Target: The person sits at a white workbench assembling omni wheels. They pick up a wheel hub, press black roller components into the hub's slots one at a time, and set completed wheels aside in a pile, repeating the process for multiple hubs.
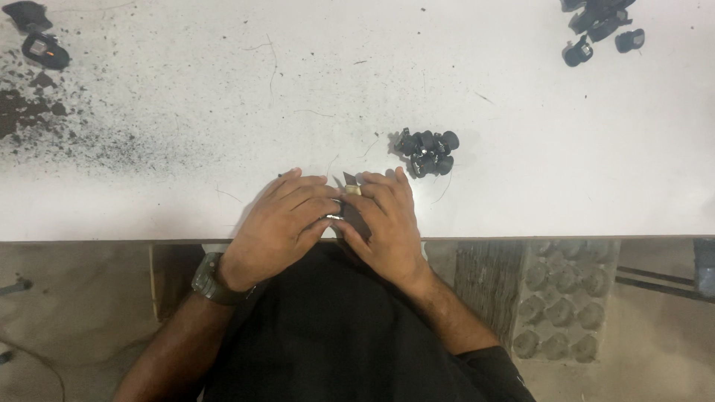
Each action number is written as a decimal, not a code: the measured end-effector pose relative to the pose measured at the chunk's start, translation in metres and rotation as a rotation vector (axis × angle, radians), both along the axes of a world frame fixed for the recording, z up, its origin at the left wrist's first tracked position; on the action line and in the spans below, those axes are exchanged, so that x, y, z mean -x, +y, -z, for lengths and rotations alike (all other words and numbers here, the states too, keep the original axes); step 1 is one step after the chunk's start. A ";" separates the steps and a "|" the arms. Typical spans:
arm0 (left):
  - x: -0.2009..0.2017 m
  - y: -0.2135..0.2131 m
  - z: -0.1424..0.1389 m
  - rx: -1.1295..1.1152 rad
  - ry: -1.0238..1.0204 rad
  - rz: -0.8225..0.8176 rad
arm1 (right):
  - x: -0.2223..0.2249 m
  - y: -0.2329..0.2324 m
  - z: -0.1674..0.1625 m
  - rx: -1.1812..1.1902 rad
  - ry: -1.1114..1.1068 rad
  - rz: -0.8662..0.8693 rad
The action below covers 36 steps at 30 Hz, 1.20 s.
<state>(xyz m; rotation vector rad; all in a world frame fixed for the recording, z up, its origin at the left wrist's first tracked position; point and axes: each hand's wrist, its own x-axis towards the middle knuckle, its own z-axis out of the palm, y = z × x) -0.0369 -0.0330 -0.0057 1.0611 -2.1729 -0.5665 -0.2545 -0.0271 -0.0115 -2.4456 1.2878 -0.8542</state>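
At the near edge of a white table [521, 186], my left hand [279, 223] and my right hand [387, 219] are pressed together around a small dark flat piece [350, 186] with a pointed tip that sticks out between the fingers. A small pale part shows on it near my right fingertips. Both hands grip it; most of it is hidden by my fingers. A watch sits on my left wrist. Just beyond my right hand lies a small pile of black round parts [427, 152].
Several more black parts [599, 30] lie at the far right corner. Two black parts [41, 45] and dark dust and specks [45, 112] cover the far left. A grey moulded tray [562, 298] stands on the floor at the right, below the table edge.
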 end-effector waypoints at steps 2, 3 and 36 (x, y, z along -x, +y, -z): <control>-0.001 0.003 -0.001 0.048 -0.020 -0.019 | 0.000 0.000 0.001 0.001 -0.006 0.004; 0.000 0.005 -0.002 0.079 -0.049 -0.030 | 0.000 0.000 0.002 -0.002 -0.007 0.009; 0.008 0.031 0.012 0.186 0.028 -0.270 | -0.005 0.022 0.031 0.120 -0.244 -0.056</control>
